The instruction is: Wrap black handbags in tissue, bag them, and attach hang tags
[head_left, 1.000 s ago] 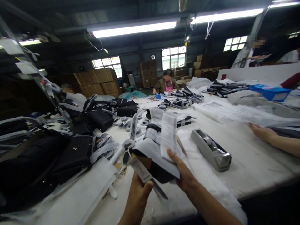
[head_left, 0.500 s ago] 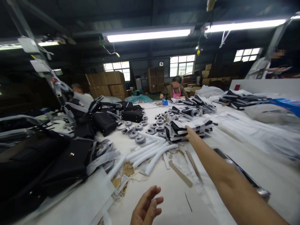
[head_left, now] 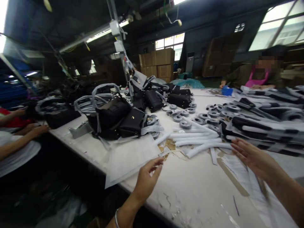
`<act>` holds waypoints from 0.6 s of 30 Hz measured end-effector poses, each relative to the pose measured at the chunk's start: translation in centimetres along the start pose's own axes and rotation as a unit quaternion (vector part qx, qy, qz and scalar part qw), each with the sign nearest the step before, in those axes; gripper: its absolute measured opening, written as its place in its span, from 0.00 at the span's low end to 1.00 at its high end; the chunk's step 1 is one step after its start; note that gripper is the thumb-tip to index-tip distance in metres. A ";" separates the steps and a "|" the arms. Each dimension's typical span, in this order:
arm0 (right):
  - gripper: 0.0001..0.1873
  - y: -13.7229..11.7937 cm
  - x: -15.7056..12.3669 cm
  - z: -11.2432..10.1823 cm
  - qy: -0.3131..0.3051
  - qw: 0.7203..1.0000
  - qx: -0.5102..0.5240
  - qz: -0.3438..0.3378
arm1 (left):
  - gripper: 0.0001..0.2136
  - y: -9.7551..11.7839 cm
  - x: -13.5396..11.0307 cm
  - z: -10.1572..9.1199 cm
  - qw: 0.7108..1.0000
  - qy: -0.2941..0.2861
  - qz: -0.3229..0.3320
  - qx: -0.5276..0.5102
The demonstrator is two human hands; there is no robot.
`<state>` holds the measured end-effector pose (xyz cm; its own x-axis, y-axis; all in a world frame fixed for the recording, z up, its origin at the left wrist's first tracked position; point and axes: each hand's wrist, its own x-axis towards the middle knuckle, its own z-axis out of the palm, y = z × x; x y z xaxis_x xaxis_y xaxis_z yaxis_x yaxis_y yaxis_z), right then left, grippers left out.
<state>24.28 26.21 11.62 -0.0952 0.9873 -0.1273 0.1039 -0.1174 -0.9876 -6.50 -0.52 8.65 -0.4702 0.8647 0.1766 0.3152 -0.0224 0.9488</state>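
My left hand (head_left: 147, 179), with a bracelet at the wrist, hovers over the table's front edge. Its fingers curl loosely, thumb apart, with nothing held. A stack of white sheets (head_left: 133, 158) lies just left of it. My right hand (head_left: 251, 156) is slightly blurred, fingers stretched out and apart, at the ends of white foam tubes (head_left: 201, 139); whether it touches them I cannot tell. Beyond it lies a pile of black strips wrapped in white (head_left: 263, 126). Coiled, wrapped straps (head_left: 185, 124) sit behind the tubes.
Black handbags (head_left: 131, 122) with wrapped handles crowd the table's left side. Paper and cardboard scraps (head_left: 234, 177) lie by my right hand. A person with a pink apron (head_left: 258, 77) sits across the table; another person's arms (head_left: 26, 134) are at far left. Cartons (head_left: 158, 63) stand behind.
The view has swung left, bringing more handbags and the table's front edge into sight. My right hand has come back from the pile of black strips, its fingers now extended.
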 end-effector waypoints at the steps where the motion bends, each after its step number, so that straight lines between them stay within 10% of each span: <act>1: 0.13 0.8 -1.6 0.9 -0.061 0.998 0.028 0.020 | 0.15 -0.5 0.4 -2.3 0.997 0.050 0.021 0.063; 7: 0.32 3.6 -11.2 8.2 -0.338 0.933 -0.116 0.036 | 0.16 -4.7 2.2 -13.2 0.963 0.130 0.020 0.235; 13: 0.30 3.8 -14.6 14.9 -0.380 0.915 -0.129 -0.031 | 0.15 -6.4 7.8 -13.5 0.940 0.052 0.052 0.332; 18: 0.28 4.1 -16.5 16.2 -0.350 0.926 -0.135 -0.043 | 0.22 -6.3 15.8 -13.4 0.892 -0.002 0.089 0.443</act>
<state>10.28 7.75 8.17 -0.7229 0.6694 -0.1713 0.3009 0.0818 -0.9501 -26.95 6.51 8.92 -0.3449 0.8890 0.3011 0.9136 0.2442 0.3252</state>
